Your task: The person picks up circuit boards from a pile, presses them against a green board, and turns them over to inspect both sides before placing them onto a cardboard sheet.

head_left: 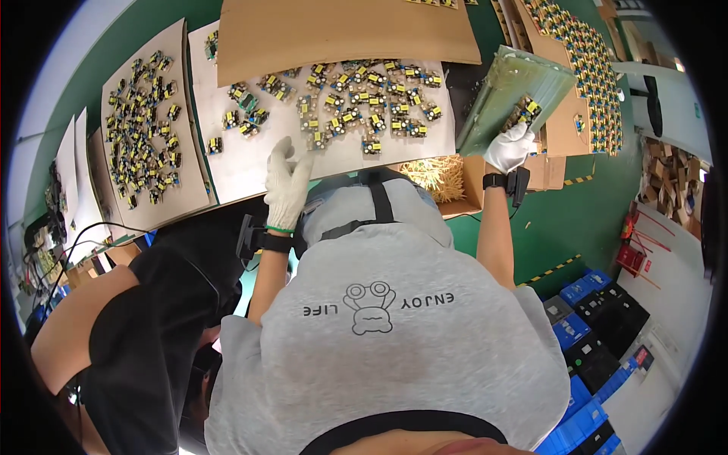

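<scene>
My left hand (287, 188), in a white knit glove, is at the near edge of a pale board (239, 178). Its fingers are apart and nothing shows in them. Small circuit boards (371, 98) with yellow-topped parts lie scattered over that board, the nearest just beyond my fingertips. Off to the right, my right hand (509, 149), also gloved, is closed on a small circuit board (525, 111) with yellow parts. It holds this piece over a greenish, translucent slab (493, 83) that sits tilted; the fingertips are partly hidden.
A cardboard sheet (349, 30) covers the far part of the pale board. More circuit boards lie on a left panel (117, 87) and in rows on cardboard (557, 136) at right. A box of yellowish strips (472, 182) stands below. Another person (144, 326) is close at left.
</scene>
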`<action>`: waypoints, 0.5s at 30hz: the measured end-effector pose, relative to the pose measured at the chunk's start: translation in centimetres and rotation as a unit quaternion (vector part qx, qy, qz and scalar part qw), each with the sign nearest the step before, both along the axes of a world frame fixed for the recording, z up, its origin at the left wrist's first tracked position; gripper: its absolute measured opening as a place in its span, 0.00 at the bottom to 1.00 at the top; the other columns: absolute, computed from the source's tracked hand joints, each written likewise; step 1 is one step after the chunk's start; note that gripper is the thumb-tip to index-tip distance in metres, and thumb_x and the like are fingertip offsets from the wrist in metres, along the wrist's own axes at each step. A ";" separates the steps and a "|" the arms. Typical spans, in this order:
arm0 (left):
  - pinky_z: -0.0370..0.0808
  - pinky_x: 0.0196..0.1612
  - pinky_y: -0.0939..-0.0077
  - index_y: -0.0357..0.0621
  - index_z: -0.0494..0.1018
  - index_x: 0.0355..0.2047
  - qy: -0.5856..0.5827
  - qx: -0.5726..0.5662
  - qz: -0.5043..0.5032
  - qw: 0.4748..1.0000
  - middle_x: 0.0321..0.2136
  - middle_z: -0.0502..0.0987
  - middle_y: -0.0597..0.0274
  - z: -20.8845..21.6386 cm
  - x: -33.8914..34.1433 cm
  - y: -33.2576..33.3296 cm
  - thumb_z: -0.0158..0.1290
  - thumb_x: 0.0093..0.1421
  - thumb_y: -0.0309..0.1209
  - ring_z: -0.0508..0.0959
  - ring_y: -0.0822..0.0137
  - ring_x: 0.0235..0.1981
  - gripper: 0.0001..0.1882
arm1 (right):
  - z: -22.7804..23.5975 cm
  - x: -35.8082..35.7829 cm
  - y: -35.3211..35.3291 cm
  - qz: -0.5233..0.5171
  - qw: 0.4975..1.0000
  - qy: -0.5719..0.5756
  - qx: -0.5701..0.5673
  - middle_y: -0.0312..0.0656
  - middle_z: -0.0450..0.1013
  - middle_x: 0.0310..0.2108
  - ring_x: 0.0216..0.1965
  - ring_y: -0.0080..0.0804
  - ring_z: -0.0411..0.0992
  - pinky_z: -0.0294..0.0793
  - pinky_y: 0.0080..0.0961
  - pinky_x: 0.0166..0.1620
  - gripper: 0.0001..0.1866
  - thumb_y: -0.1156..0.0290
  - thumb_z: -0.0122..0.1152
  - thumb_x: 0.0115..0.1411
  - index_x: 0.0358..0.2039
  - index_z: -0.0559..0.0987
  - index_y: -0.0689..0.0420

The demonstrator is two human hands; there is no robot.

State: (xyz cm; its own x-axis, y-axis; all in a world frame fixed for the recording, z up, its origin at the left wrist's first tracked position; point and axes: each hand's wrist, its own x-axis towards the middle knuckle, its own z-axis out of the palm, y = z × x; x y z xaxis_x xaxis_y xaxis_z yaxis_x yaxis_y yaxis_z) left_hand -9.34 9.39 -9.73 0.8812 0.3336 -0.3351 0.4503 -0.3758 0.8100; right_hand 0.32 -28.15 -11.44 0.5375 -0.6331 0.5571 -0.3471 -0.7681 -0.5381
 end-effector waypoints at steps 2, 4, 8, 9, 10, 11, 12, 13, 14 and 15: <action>0.73 0.39 0.74 0.33 0.59 0.58 -0.005 -0.024 -0.027 0.999 0.49 0.68 0.45 -0.4 0.6 0.2 0.55 0.57 0.38 0.73 0.64 0.41 0.33 | 0.1 -0.1 0.0 0.018 0.999 -0.009 0.028 0.53 0.72 0.22 0.24 0.52 0.70 0.68 0.40 0.29 0.15 0.62 0.46 0.62 0.29 0.73 0.62; 0.73 0.37 0.76 0.32 0.59 0.57 -0.007 -0.043 -0.033 0.999 0.47 0.69 0.47 -0.1 1.4 -0.7 0.55 0.57 0.38 0.73 0.65 0.40 0.33 | -0.2 -0.1 -1.0 0.065 0.995 -0.034 0.067 0.52 0.72 0.21 0.23 0.50 0.71 0.68 0.39 0.29 0.14 0.64 0.45 0.63 0.29 0.73 0.61; 0.73 0.42 0.69 0.32 0.61 0.56 0.014 -0.083 -0.048 0.995 0.44 0.72 0.48 -1.8 4.0 -2.2 0.55 0.55 0.37 0.74 0.64 0.38 0.32 | -1.6 0.2 -2.4 0.073 0.994 -0.053 0.066 0.52 0.72 0.20 0.22 0.49 0.71 0.69 0.39 0.27 0.15 0.63 0.44 0.63 0.27 0.74 0.59; 0.73 0.40 0.72 0.30 0.61 0.55 -0.024 -0.150 -0.050 0.987 0.43 0.72 0.50 -1.0 4.3 -3.2 0.54 0.56 0.37 0.74 0.66 0.38 0.31 | -1.1 0.2 -1.9 0.051 0.997 -0.021 0.061 0.50 0.71 0.21 0.23 0.44 0.71 0.69 0.36 0.28 0.15 0.64 0.43 0.64 0.28 0.73 0.61; 0.73 0.40 0.72 0.30 0.61 0.55 -0.026 -0.149 -0.064 0.986 0.43 0.72 0.50 -0.9 4.8 -3.8 0.54 0.56 0.37 0.74 0.66 0.38 0.31 | -0.6 0.2 -1.3 0.028 0.998 0.011 0.056 0.47 0.71 0.22 0.24 0.39 0.70 0.69 0.33 0.29 0.16 0.65 0.42 0.65 0.29 0.73 0.62; 0.73 0.40 0.73 0.29 0.61 0.55 -0.019 -0.169 -0.077 0.983 0.43 0.72 0.50 -0.6 5.3 -4.4 0.54 0.56 0.36 0.73 0.66 0.38 0.31 | -0.2 0.2 -1.1 0.031 0.998 0.009 0.049 0.49 0.71 0.22 0.24 0.43 0.70 0.69 0.35 0.29 0.16 0.64 0.41 0.65 0.28 0.73 0.62; 0.73 0.39 0.74 0.28 0.60 0.54 -0.012 -0.188 -0.089 0.978 0.42 0.71 0.51 -0.3 5.9 -5.0 0.54 0.57 0.36 0.73 0.67 0.38 0.31 | 0.2 0.3 -0.9 0.033 0.999 0.006 0.042 0.52 0.71 0.21 0.24 0.46 0.71 0.69 0.37 0.29 0.17 0.63 0.41 0.65 0.28 0.74 0.62; 0.73 0.39 0.74 0.28 0.60 0.54 -0.016 -0.188 -0.104 0.977 0.42 0.71 0.51 -0.3 6.3 -5.6 0.54 0.57 0.36 0.73 0.67 0.38 0.31 | 0.6 0.3 -0.4 0.022 0.997 -0.005 0.069 0.54 0.70 0.21 0.25 0.51 0.71 0.69 0.39 0.29 0.18 0.62 0.41 0.64 0.28 0.74 0.62; 0.73 0.38 0.75 0.28 0.60 0.55 -0.027 -0.186 -0.119 0.975 0.42 0.71 0.52 -0.5 6.7 -6.0 0.54 0.57 0.37 0.73 0.68 0.38 0.31 | 0.7 0.2 -0.5 0.015 0.994 0.043 0.101 0.55 0.71 0.24 0.27 0.54 0.71 0.69 0.42 0.31 0.18 0.62 0.41 0.64 0.30 0.75 0.61; 0.73 0.37 0.76 0.28 0.59 0.55 -0.037 -0.183 -0.137 0.973 0.42 0.70 0.53 -0.7 7.2 -6.6 0.53 0.58 0.37 0.73 0.69 0.37 0.31 | 0.3 0.1 0.0 0.003 0.996 0.035 0.082 0.56 0.72 0.25 0.27 0.55 0.71 0.69 0.43 0.31 0.18 0.62 0.41 0.64 0.31 0.76 0.61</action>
State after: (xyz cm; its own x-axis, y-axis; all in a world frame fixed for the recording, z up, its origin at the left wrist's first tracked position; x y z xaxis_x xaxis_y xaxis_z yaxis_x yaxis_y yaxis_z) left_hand -2.13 2.80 -10.42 0.9464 -0.0469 -0.3197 0.3094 -0.1535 0.9384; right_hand 0.41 -28.13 -11.17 0.5752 -0.7091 0.4078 -0.3831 -0.6740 -0.6316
